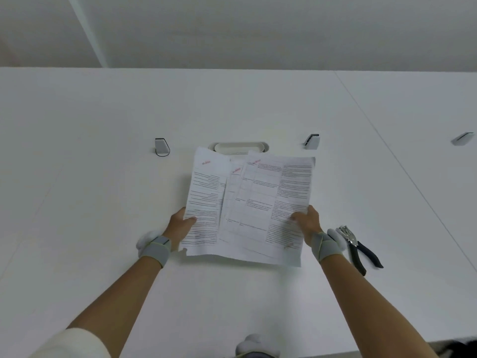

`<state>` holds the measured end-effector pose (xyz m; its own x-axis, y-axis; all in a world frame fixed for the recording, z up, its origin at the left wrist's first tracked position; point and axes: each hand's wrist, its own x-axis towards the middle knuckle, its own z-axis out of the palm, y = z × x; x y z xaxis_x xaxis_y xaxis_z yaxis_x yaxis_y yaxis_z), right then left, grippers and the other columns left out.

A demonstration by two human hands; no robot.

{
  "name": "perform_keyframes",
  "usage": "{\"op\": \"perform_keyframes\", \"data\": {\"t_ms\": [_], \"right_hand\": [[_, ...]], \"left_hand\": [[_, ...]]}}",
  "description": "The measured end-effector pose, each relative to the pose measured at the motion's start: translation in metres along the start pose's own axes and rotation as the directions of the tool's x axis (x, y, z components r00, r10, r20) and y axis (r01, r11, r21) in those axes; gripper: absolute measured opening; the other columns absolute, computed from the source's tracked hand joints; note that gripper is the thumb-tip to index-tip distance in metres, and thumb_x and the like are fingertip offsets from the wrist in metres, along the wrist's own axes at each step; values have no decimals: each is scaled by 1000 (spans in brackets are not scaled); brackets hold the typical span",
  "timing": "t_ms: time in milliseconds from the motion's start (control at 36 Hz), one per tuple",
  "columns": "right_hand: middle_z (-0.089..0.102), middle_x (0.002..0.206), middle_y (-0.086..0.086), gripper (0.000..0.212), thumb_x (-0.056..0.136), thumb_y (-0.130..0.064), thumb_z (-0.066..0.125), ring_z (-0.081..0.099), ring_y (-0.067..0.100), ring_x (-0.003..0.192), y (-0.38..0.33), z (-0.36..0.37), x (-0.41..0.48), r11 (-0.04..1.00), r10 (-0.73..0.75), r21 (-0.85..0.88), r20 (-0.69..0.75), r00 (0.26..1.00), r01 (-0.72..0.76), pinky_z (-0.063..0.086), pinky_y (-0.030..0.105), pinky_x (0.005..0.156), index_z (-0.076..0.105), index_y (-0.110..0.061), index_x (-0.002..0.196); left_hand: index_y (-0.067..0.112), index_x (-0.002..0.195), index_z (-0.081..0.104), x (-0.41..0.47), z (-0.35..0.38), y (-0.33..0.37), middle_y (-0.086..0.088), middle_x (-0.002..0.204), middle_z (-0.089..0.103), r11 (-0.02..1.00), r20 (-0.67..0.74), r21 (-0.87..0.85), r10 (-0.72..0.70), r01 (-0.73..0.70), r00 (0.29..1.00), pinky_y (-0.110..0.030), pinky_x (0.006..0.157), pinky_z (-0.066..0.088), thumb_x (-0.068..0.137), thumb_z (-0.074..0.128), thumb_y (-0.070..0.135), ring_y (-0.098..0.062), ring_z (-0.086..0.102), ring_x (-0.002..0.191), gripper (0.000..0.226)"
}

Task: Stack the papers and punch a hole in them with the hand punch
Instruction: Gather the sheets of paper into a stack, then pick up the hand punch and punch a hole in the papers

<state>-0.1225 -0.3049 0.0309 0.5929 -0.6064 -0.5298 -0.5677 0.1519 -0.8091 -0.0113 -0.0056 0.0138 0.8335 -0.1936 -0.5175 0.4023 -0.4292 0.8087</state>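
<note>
Papers (pixel 247 202): several white printed sheets, fanned and misaligned, held over the middle of the white table (pixel 103 151). Left hand (pixel 180 223) pinches the left edge, right hand (pixel 307 220) the right, thumbs on top. Red stamps near the corners, text probably too blurred to read. Hand punch (pixel 358 246) lies on the table just right of the right wrist, black handles.

The papers (pixel 247 202) are white printed sheets with lines of black text, tables and small red marks near the top. They overlap loosely, fanned and not squared, one sheet skewed left of the others, corners out of line. The punch (pixel 357 248) lies flat just right of them: bright metal head pointing away, black handles spread toward the near edge.
</note>
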Motion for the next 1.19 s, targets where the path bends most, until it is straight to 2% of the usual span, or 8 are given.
{"op": "perform_keyframes", "data": {"t_ms": [361,444,500,639,806,972,1083,1194], "right_hand": [[55,129,25,47,83,9,51,56,43,112,8,25,1,985,143,66,228,963,-162,48,56,96,47,5,129],[55,128,24,51,79,11,54,55,44,114,10,26,0,990,121,45,239,963,-136,48,56,95,46,3,128],[57,127,23,51,77,15,53,55,44,115,7,26,-4,992,112,31,266,958,-124,48,55,96,48,1,126],[60,121,21,37,79,16,54,56,42,112,-3,24,-15,994,90,27,328,941,-104,48,52,95,57,0,113],[65,114,21,26,77,12,61,63,38,96,-32,17,-20,990,-70,139,315,946,27,52,51,91,64,-2,98],[65,114,21,32,74,13,63,62,40,103,-68,13,-24,959,-217,240,270,938,153,51,53,94,64,2,105],[67,100,13,24,73,12,64,60,36,97,-81,10,-29,938,-304,250,261,916,240,49,55,96,69,-9,84],[69,98,8,26,74,11,64,59,38,101,-89,4,-34,918,-359,274,258,897,288,49,54,95,70,-12,85]], "left_hand": [[6,119,57,-6,20,6,-14,121,61,962,223,-206,-130,177,966,-47,100,44,90,44,6,-33,58,110,32],[7,95,57,-8,20,6,-17,102,60,943,175,-201,-233,266,957,-35,79,45,93,39,20,-30,57,88,22],[12,97,58,-13,21,10,-13,95,62,949,198,-143,-250,280,948,-30,67,46,95,40,34,-29,59,84,29],[9,119,58,-16,21,9,-11,121,63,996,148,-62,-58,68,987,-40,91,52,84,66,24,-29,62,105,39],[12,111,63,-20,20,37,-8,109,67,979,92,-190,88,-69,992,-40,94,51,75,74,7,-25,64,99,38],[8,108,66,-4,5,72,-14,115,69,966,2,-201,168,-164,986,-46,92,53,47,91,38,-28,66,103,72],[15,96,68,-23,8,103,-4,98,71,934,-10,-253,257,-251,966,-36,87,53,65,82,9,-23,67,95,35],[21,88,63,-31,12,115,3,91,66,889,-52,-281,361,-360,931,-22,73,50,71,76,2,-8,62,83,28]]}}
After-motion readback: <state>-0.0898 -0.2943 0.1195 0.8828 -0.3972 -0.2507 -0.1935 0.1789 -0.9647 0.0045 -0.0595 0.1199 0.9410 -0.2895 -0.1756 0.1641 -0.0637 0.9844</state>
